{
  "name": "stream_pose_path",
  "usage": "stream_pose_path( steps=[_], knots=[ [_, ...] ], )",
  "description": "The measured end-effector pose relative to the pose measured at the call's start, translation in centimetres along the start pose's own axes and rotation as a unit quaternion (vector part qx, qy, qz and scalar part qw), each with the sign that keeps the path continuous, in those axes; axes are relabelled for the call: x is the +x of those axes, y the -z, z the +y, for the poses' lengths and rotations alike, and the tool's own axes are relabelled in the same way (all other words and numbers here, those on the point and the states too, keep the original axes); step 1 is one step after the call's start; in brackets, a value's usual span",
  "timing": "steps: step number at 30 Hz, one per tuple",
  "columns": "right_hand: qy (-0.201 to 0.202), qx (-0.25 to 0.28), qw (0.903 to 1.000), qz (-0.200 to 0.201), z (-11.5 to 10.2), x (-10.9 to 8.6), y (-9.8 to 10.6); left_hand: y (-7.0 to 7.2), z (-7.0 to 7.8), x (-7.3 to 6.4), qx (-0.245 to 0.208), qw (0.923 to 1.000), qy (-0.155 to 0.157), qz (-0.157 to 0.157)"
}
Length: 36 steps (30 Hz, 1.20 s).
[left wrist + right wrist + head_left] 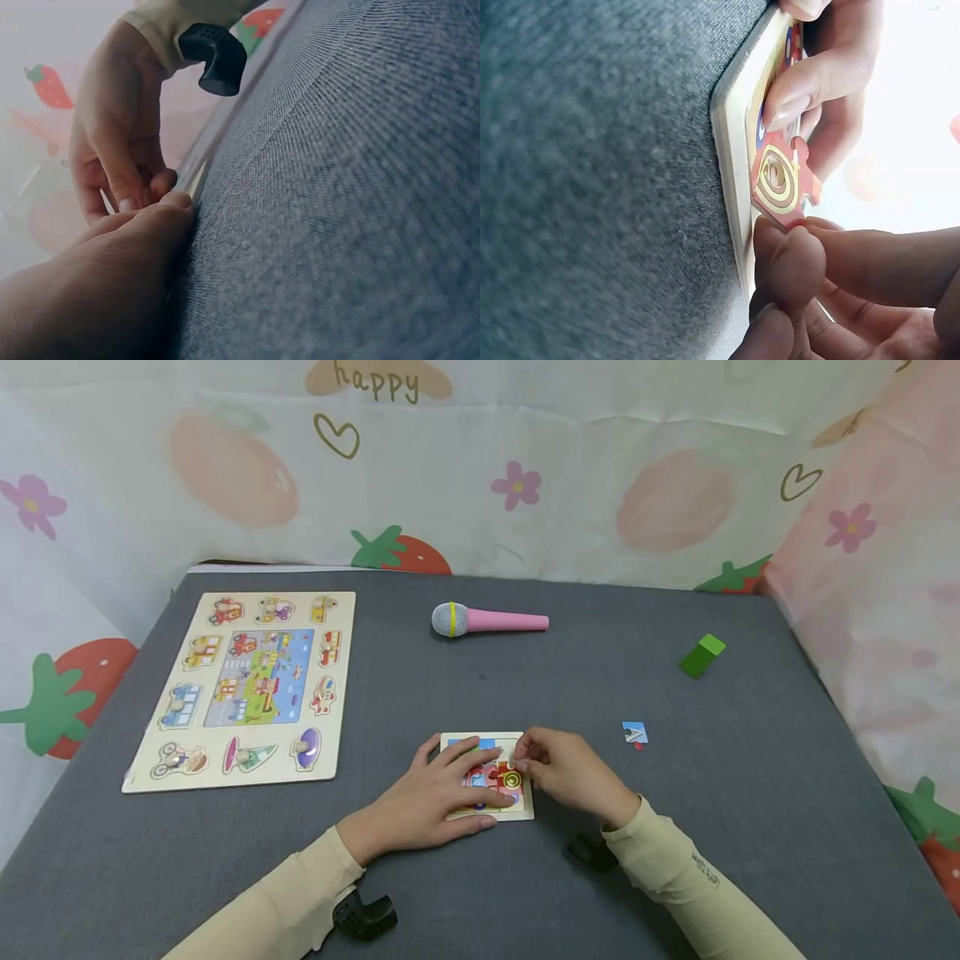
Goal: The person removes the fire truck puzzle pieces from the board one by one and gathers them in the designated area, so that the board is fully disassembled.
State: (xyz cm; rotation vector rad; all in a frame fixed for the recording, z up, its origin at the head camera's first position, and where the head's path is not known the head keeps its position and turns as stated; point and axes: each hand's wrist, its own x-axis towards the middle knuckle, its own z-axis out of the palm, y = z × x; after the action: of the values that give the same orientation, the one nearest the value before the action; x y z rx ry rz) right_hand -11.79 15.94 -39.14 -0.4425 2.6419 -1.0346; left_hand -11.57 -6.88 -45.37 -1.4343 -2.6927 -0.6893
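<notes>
A small wooden jigsaw board (488,816) with a colourful vehicle picture lies in front of me on the table. My left hand (442,793) rests over it with fingers spread, the thumb along its near edge. At the board's right side my right hand (573,770) pinches a red puzzle piece (780,180) with a yellow ring printed on it. In the right wrist view that piece sits slightly tilted over the board's frame, its lower corner between thumb and fingertips. Part of the picture is hidden under my left fingers. Another puzzle piece (635,733), blue and white, lies off to the right.
A large peg puzzle board (341,693) with vehicle shapes occupies the left of the grey table (420,685). Towards the back lies a pink toy microphone (506,621). A green block (702,656) is at the far right. Printed cloth (555,435) hangs behind the table.
</notes>
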Motion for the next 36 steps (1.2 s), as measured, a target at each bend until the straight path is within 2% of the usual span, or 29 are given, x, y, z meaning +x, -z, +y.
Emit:
stream_pose_path(
  steps=[12, 20, 27, 32, 36],
  knots=[
    [-0.014, 0.011, 0.9998, -0.013, 0.0, 0.6, 0.0, 0.0, -0.1, 0.0, 0.007, 1.0000, 0.000, 0.001],
    [-0.010, 0.007, 0.9997, -0.024, 0.2, 0.8, 0.2, 0.0, -0.1, 0.0, 0.008, 0.9999, -0.004, 0.011],
    [-0.006, 0.025, 0.9991, -0.033, 0.3, 0.9, 0.3, 0.0, -0.1, 0.0, 0.010, 0.9999, -0.005, 0.006],
    [-0.028, 0.024, 0.9992, -0.017, 0.3, 0.9, 0.8, 0.0, -0.1, 0.0, 0.010, 0.9999, -0.006, 0.006],
    [-0.055, 0.031, 0.9980, 0.010, 0.9, 0.2, 2.8, -0.1, 0.0, 0.0, 0.006, 1.0000, -0.002, 0.002]
  ],
)
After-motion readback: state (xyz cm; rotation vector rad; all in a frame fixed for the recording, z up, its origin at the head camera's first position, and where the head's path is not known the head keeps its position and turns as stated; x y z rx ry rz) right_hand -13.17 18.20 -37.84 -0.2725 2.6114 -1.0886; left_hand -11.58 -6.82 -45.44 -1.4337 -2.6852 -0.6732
